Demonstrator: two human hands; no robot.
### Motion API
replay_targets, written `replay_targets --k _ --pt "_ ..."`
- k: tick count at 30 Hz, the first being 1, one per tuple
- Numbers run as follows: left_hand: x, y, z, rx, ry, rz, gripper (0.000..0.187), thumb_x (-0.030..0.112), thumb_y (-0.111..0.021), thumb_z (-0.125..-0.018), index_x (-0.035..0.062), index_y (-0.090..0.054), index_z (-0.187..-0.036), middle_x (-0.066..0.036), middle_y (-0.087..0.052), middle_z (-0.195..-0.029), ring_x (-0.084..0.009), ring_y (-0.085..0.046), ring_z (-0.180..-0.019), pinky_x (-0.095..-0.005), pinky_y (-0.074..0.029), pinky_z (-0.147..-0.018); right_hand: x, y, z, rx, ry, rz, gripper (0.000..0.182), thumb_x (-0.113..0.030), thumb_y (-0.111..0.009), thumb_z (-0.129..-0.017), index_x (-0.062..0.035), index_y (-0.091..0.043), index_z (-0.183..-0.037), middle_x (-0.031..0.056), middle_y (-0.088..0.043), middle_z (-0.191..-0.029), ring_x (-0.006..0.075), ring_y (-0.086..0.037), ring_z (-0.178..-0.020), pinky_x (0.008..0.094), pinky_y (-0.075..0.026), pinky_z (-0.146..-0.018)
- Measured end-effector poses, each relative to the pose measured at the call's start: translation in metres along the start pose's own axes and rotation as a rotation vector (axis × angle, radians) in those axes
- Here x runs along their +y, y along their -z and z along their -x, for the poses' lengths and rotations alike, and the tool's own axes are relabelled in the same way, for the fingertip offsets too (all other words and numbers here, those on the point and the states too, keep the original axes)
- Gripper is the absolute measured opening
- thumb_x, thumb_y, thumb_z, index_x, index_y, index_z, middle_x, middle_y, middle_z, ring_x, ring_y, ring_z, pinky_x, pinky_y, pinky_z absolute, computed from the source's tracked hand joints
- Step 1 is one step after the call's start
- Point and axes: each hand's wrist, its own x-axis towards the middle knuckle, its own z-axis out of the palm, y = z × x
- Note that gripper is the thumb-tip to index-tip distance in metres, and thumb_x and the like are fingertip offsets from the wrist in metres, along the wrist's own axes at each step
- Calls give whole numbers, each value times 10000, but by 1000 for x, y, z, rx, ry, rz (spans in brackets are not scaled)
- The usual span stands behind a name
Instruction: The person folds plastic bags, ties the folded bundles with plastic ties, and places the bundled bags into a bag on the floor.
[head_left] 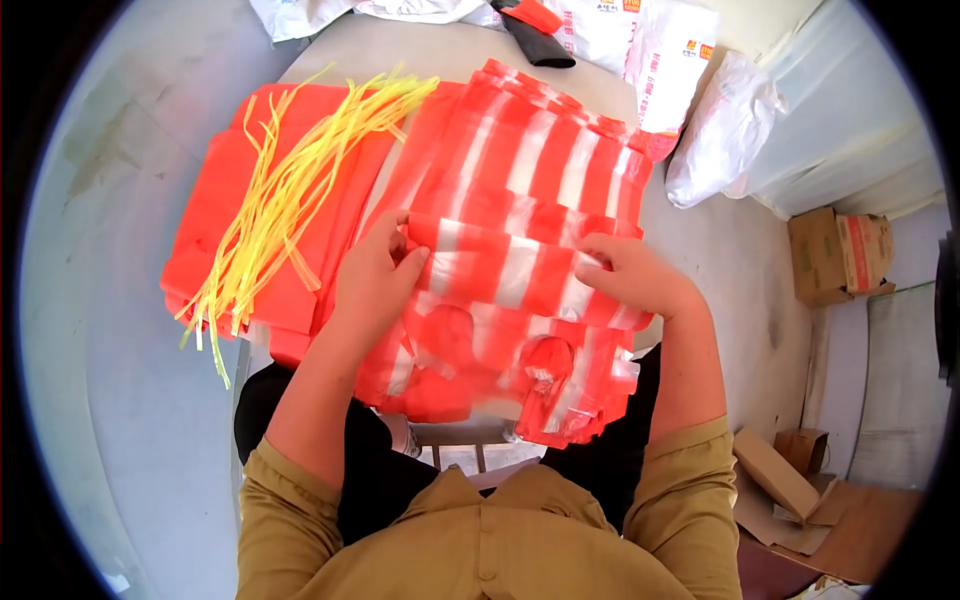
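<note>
Red-and-clear striped plastic bags (560, 165) lie in a layered stack in front of me. A folded band of a striped plastic bag (512, 268) runs across the stack between my hands. My left hand (378, 275) pinches the left end of this band, thumb on top. At the right end, my right hand (640, 278) grips the band between thumb and fingers. Below it, crumpled bag ends hang toward my lap, with a twisted knot-like bunch (548, 360) among them. The fingertips under the plastic are hidden.
Left of the stack, a bundle of yellow strips (290, 185) rests on folded red plastic (215, 210). White printed sacks (665, 60) and a black-and-red item (540, 35) lie at the back. Cardboard boxes (842, 255) stand on the right, with flattened cardboard (785, 480) below.
</note>
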Motion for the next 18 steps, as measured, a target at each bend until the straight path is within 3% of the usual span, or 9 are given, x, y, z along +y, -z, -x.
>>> replay_targets --k 3,6,10,13,16,18 --pt "6 -9 -8 24 49 -33 462 82 -683 -959 36 -536 -1394 -42 -667 -827 -143 -641 -775 -305 -503 -737 27 0 17 117 -141 -101 346 -201 -698 -943 -45 -662 -1250 83 -713 -1154 192 -660 -1077 358 -519 -938" --pt "6 -16 -11 81 28 -67 538 73 -674 -959 71 -505 -1470 -38 -635 -795 -132 -606 -723 -302 -497 -707 76 -16 31 219 -93 -509 355 -197 -726 -932 -24 -646 -1231 69 -720 -1122 153 -661 -1009 337 -530 -879" --pt "5 -22 -13 124 -5 -120 527 71 -666 -960 78 -505 -1462 -55 -579 -753 -157 -580 -693 -330 -487 -673 95 -60 33 458 -104 -961 327 -66 -704 -942 -15 -630 -1256 66 -733 -1069 106 -664 -939 275 -516 -865" --pt "5 -25 -12 118 -9 -145 505 87 -660 -964 74 -511 -1446 -61 -586 -758 -171 -579 -686 -338 -484 -667 97 -87 29 616 -155 -1053 363 -55 -632 -990 -32 -562 -1346 73 -737 -1101 119 -685 -994 284 -529 -926" --pt "-1 -25 -14 99 8 -169 487 145 -644 -971 96 -512 -1436 -95 -670 -831 -255 -657 -720 -405 -505 -679 107 -92 29 717 -224 -830 351 -76 -608 -1017 -27 -538 -1358 60 -709 -1045 119 -648 -964 286 -512 -894" --pt "-3 -24 -13 95 15 -169 485 154 -643 -970 97 -513 -1433 -97 -669 -827 -259 -658 -723 -407 -504 -680 100 -91 34 846 -194 -667 335 -88 -617 -1016 -19 -563 -1339 62 -677 -1055 140 -616 -973 304 -499 -889"
